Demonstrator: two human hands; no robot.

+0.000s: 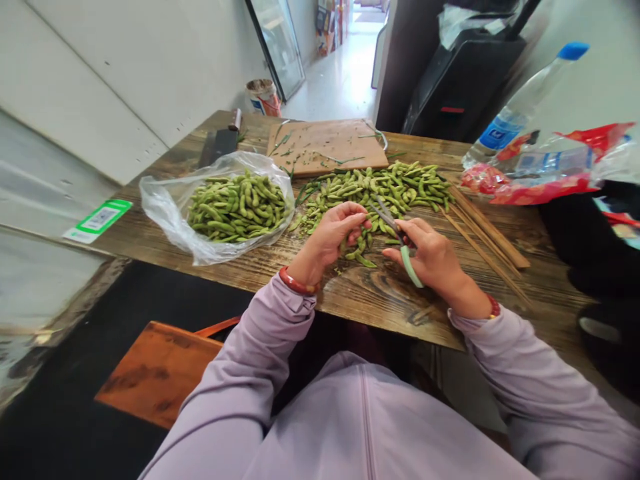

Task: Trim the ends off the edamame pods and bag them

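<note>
The left hand [334,235] is curled, its fingers closed around a small bunch of green soybean pods [361,248] whose ends hang out below the fingertips, just above the wood. The right hand [431,259] is wrapped around the pale green handle of a pair of metal-bladed scissors [395,230]. The blades point up and left and reach the left hand's fingertips; whether they are parted or closed is hard to tell at this angle. A red bangle [296,283] sits on the left wrist.

Both hands hover over the near part of the dark, grainy wooden counter [380,300]. Just beyond them lies a loose heap of green soybean pods [395,185], spread across the middle of the counter. To the left of the heap, a crumpled clear plastic bag [165,207] lies open with more pods piled inside. Behind the heap is a flat brown wooden cutting board [325,145] strewn with thin green stalks, and a dark cleaver [220,143] rests to the left of the board. Right of the heap, several long wooden sticks [487,237] lie side by side, running slantwise toward the near edge. At the far right are a red and clear plastic packet [545,177] and a tilted clear plastic bottle with a blue cap [520,113].
</note>
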